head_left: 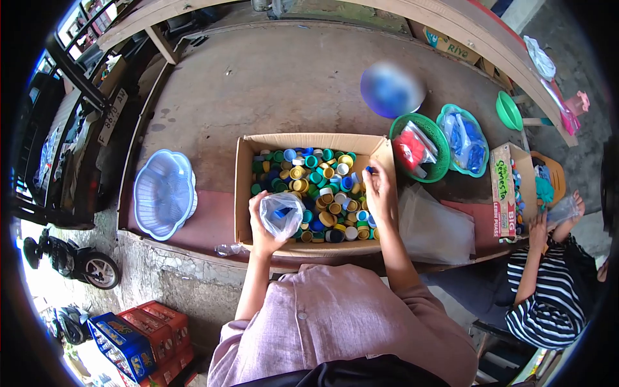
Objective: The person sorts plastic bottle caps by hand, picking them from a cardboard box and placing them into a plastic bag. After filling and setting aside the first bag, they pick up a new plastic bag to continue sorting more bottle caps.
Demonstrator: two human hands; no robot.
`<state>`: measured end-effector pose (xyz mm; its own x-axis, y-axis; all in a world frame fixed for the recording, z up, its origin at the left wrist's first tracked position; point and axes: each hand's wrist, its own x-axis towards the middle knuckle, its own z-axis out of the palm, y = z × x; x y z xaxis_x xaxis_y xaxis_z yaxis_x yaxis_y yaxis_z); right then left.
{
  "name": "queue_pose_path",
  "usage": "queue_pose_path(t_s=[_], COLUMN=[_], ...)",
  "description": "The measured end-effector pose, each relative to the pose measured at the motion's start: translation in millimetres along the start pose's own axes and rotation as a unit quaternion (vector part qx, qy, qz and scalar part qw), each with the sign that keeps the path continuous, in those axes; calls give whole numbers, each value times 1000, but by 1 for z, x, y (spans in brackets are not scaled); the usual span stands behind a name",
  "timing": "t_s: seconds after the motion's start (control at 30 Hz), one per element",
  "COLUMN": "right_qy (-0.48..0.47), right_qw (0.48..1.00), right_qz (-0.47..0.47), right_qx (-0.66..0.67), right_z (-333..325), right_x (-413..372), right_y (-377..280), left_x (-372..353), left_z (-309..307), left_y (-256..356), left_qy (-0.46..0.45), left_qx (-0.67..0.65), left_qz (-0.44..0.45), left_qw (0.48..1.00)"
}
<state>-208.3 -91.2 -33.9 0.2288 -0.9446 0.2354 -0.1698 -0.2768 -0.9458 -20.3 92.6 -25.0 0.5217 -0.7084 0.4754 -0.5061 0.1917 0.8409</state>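
Pink shirt (335, 316), bottom centre. Left hand (262, 230), centre frame, closed around clear plastic bag (282, 214) at near edge of cardboard box (309, 139). Right hand (379, 193) pinching blue cap (369, 169) over box's right side. Box on desk (290, 84), holding mixed bottle caps (316, 193). Pale blue basket (164, 193) left; striped-shirted person (548, 303) lower right.

Soft daylight lights the counter (290, 84) evenly, with only faint shadows. Toward 8 o'clock the ground is blown out white. Strong fisheye distortion bends lines near the edges, and a black vignette fills the corners. A smeared blue patch (392, 89) sits at 1 o'clock. The plastic bag (282, 213) carries pale glare.
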Motion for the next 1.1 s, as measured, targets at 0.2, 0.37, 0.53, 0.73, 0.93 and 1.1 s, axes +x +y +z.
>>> queue_pose_path(t_s=[0.2,0.37,0.53,0.73,0.93,1.1], right_qy=[-115,-259,-407,-310,-181,-199], right_qw=[914,881,886,904,872,888], right_qz=[-387,-367,-222,77,125,76], right_qx=[24,-151,-33,283,437,407], right_z=[33,58,56,26,6,-19], right_x=[-40,-52,-39,-2,-3,-24], right_y=[-126,-115,-123,-156,-151,-125], left_x=[1,-3,11,46,14,4], left_z=[3,-1,0,-6,8,8], left_y=[4,-4,-1,22,54,69], left_qy=[17,8,-22,-33,-137,-68], left_qx=[-19,-1,44,-448,-608,-446], left_qz=[-12,20,99,-176,-217,-212], left_qw=[1000,1000,994,876,752,867])
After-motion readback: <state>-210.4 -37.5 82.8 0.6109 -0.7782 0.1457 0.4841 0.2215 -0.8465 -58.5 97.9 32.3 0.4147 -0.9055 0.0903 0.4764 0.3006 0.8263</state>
